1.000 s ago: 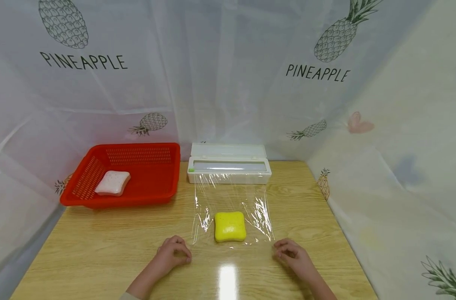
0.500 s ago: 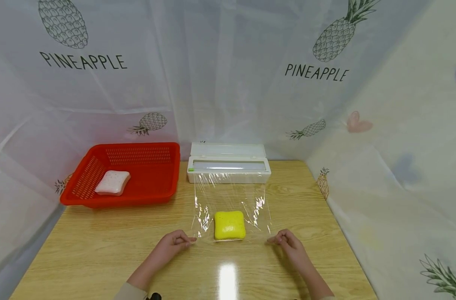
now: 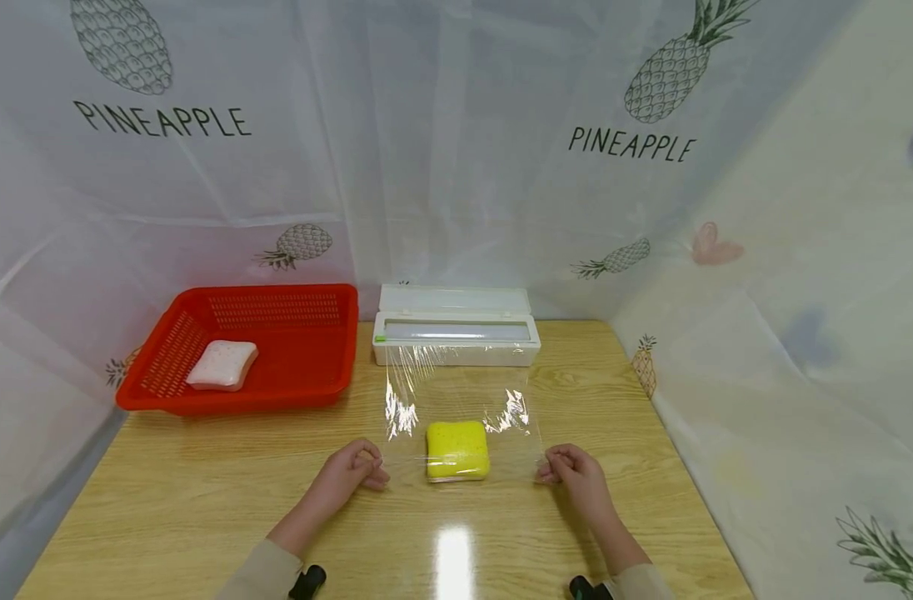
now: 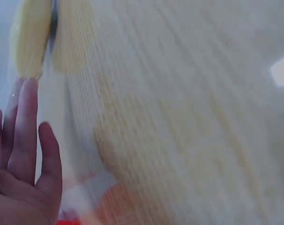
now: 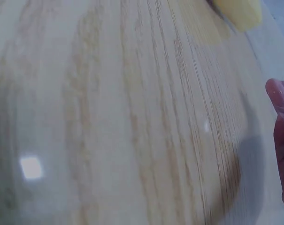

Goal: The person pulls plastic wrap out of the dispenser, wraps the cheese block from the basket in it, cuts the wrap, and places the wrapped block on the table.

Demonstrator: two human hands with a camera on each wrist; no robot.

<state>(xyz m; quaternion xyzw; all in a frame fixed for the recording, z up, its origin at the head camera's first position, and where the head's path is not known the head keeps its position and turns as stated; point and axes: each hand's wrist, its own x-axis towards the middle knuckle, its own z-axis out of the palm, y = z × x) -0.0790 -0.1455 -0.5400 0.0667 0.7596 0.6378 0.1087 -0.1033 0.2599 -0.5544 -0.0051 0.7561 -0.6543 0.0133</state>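
A yellow sponge (image 3: 457, 450) with rounded corners lies mid-table amid clear cling film (image 3: 512, 412), which runs forward from a white dispenser box (image 3: 456, 356). A shiny line of film crosses the sponge's front part; how the film lies beneath it I cannot tell. My right hand (image 3: 576, 479) pinches the film's right front corner; in the right wrist view, film shows at the fingertips (image 5: 278, 96). At the left front corner, my left hand (image 3: 347, 477) holds the film with bent fingers. In the left wrist view, its other fingers (image 4: 26, 126) stretch out below the sponge.
At the back left, a red plastic basket (image 3: 299, 367) holds a pale pink sponge (image 3: 222, 364). The box's lid (image 3: 455, 299) stands raised against the pineapple-print curtain (image 3: 456, 167). Wood-grain tabletop (image 3: 164, 517) spreads around the sponge.
Both hands have moved forward to the film's front corners and taken hold. The film's front edge has shifted toward the sponge, and its glare has changed. Sponge and box stay put.
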